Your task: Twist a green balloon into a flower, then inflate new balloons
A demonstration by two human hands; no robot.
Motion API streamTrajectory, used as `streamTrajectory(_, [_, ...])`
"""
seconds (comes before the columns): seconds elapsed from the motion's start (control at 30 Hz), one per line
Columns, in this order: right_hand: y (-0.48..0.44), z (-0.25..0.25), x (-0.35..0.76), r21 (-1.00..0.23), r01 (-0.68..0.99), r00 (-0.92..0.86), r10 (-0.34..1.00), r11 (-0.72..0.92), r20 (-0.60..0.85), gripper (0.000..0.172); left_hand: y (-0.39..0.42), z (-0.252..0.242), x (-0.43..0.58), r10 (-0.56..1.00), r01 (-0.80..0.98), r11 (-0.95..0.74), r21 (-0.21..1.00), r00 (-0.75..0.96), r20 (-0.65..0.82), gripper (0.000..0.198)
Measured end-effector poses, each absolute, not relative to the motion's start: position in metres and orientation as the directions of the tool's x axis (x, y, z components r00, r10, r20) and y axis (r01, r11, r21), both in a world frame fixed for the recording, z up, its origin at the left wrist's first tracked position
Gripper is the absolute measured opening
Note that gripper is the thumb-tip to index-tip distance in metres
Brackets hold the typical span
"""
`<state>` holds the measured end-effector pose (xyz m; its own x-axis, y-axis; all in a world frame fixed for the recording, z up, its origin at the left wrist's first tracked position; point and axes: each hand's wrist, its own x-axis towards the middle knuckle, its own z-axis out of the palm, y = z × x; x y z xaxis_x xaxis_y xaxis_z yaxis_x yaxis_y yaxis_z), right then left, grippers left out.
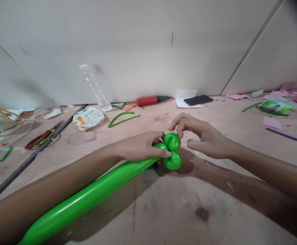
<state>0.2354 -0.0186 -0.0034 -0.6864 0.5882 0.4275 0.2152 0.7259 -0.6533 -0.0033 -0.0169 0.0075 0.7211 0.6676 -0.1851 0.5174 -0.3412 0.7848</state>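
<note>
While left hand fingers pinch the green balloon, right hand fingers curl empty

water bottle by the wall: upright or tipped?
Upright. The clear water bottle stands on its base on the table, cap up; its lean looks like lens distortion.

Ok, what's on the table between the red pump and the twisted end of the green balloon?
In the head view, only bare table lies between the red pump and the green balloon.
</note>
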Motion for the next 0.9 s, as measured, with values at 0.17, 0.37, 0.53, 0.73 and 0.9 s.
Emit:
streamTrajectory(0.17, [-0.023,0.002,0.235,-0.669,0.459,-0.648,0.735,0.585,0.198,0.030,-0.025,0.006,0.000,0.686,0.487,-0.394,0.779,0.720,-0.103,0.031])
streamTrajectory(0.37, [-0.024,0.010,0.235,-0.541,0.436,-0.736,0.630,0.720,0.246,0.027,-0.024,0.010,0.001,0.716,0.552,-0.374,0.745,0.683,-0.146,0.036])
streamTrajectory(0.53, [-0.026,0.019,0.242,-0.485,0.340,-0.800,0.519,0.806,0.302,0.033,-0.021,0.012,0.001,0.720,0.525,-0.218,0.823,0.655,-0.228,0.029])
streamTrajectory(0.73, [-0.028,0.016,0.240,-0.534,0.505,-0.683,0.692,0.678,0.233,0.036,-0.029,0.012,0.002,0.747,0.519,-0.299,0.801,0.649,-0.143,0.035])
streamTrajectory(0.9, [-0.026,0.018,0.240,-0.443,0.472,-0.743,0.615,0.762,0.265,0.028,-0.031,0.012,0.001,0.726,0.501,-0.270,0.822,0.667,-0.167,0.033])
